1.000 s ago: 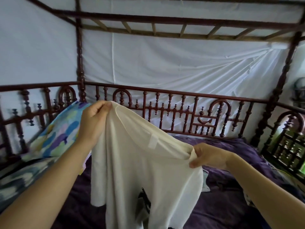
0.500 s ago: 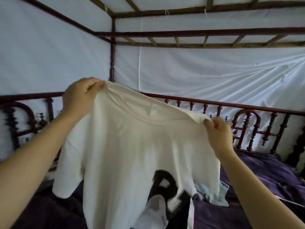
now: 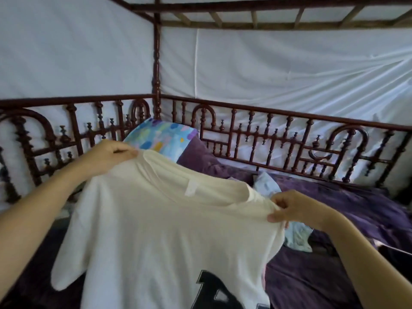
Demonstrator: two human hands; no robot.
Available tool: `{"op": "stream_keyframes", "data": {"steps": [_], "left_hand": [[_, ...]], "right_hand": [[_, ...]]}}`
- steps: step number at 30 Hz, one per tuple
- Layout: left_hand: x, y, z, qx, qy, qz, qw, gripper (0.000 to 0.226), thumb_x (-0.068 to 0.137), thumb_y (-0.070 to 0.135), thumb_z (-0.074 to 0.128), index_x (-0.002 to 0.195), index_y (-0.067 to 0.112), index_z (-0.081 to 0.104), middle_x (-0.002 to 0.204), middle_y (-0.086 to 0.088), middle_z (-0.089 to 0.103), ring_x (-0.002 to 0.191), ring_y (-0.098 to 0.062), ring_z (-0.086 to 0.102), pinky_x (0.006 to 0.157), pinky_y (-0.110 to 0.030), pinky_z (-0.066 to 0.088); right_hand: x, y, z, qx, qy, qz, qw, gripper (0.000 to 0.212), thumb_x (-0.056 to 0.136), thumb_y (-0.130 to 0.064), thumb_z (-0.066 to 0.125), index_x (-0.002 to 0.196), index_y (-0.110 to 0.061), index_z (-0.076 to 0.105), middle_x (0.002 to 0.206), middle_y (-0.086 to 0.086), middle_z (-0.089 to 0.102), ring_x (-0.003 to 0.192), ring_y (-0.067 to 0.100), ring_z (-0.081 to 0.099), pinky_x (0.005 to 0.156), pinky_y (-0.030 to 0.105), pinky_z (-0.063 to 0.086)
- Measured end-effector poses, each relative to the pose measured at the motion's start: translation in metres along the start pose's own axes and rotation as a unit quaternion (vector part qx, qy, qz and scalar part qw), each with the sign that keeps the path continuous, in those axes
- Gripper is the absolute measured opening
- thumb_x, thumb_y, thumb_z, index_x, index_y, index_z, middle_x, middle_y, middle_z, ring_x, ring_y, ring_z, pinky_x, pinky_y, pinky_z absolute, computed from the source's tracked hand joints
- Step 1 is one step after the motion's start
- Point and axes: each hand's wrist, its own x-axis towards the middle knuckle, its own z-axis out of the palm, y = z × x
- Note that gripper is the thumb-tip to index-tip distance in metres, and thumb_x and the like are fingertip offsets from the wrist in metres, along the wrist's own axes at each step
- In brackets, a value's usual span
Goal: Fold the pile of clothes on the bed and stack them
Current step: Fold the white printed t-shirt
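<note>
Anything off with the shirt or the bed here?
No damage visible. The white T-shirt hangs askew: the left hand pinches its shoulder higher than the right hand does. A pale blue garment lies crumpled on the purple sheet beside it.

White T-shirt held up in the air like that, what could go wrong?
The left hand and right hand pinch the white T-shirt only at its shoulders, so it might slip. Laid down carelessly, it could bunch up on the purple bedcover or bury the pale blue garment lying behind it.
</note>
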Motion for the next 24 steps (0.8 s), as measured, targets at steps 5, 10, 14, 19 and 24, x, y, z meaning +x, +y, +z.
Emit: {"op": "stream_keyframes", "data": {"steps": [5, 10, 14, 19, 24], "left_hand": [[0.025, -0.083, 0.061, 0.041, -0.218, -0.069, 0.973, 0.031, 0.088, 0.031, 0.058, 0.067, 0.008, 0.063, 0.067, 0.007, 0.054, 0.067, 0.004, 0.043, 0.06, -0.014, 0.033], [0.065, -0.148, 0.111, 0.109, -0.37, -0.071, 0.92, 0.033, 0.093, 0.031, 0.054, 0.064, 0.016, 0.055, 0.065, 0.006, 0.047, 0.059, 0.0, 0.041, 0.059, -0.018, 0.032], [0.103, -0.182, 0.16, 0.206, -0.415, -0.065, 0.884, 0.042, 0.096, 0.029, 0.048, 0.058, 0.019, 0.037, 0.061, 0.005, 0.039, 0.059, -0.007, 0.04, 0.054, -0.021, 0.028], [0.181, -0.181, 0.205, 0.122, -0.215, -0.113, 0.962, 0.037, 0.099, 0.027, 0.041, 0.064, 0.014, 0.037, 0.092, -0.02, 0.059, 0.096, -0.033, 0.057, 0.08, -0.036, 0.042], [0.261, -0.157, 0.239, -0.23, -0.096, -0.146, 0.957, 0.039, 0.091, 0.03, 0.052, 0.129, 0.026, 0.044, 0.141, -0.013, 0.039, 0.117, -0.022, 0.046, 0.096, -0.034, 0.039]], "right_hand": [[0.045, 0.056, 0.05, -0.045, -0.052, 0.14, 0.988, 0.029, 0.083, -0.016, 0.069, 0.064, -0.011, 0.047, 0.06, 0.001, 0.044, 0.05, 0.009, 0.055, 0.057, 0.022, 0.05], [0.098, 0.075, 0.074, -0.208, -0.109, 0.176, 0.956, 0.029, 0.089, -0.032, 0.06, 0.066, -0.019, 0.048, 0.07, -0.005, 0.047, 0.067, 0.01, 0.051, 0.06, 0.017, 0.036], [0.15, 0.083, 0.087, -0.176, -0.156, 0.291, 0.927, 0.02, 0.089, -0.025, 0.062, 0.083, -0.006, 0.058, 0.068, 0.005, 0.06, 0.063, 0.015, 0.065, 0.053, 0.022, 0.047], [0.229, 0.088, 0.062, 0.061, 0.134, 0.415, 0.898, 0.015, 0.089, -0.008, 0.058, 0.095, 0.005, 0.059, 0.077, 0.017, 0.065, 0.069, 0.027, 0.065, 0.055, 0.027, 0.055], [0.293, 0.07, 0.027, 0.056, 0.392, 0.246, 0.884, 0.07, 0.091, -0.016, 0.057, 0.148, -0.016, 0.016, 0.155, 0.021, 0.004, 0.144, 0.031, 0.007, 0.113, 0.039, 0.019]]}}
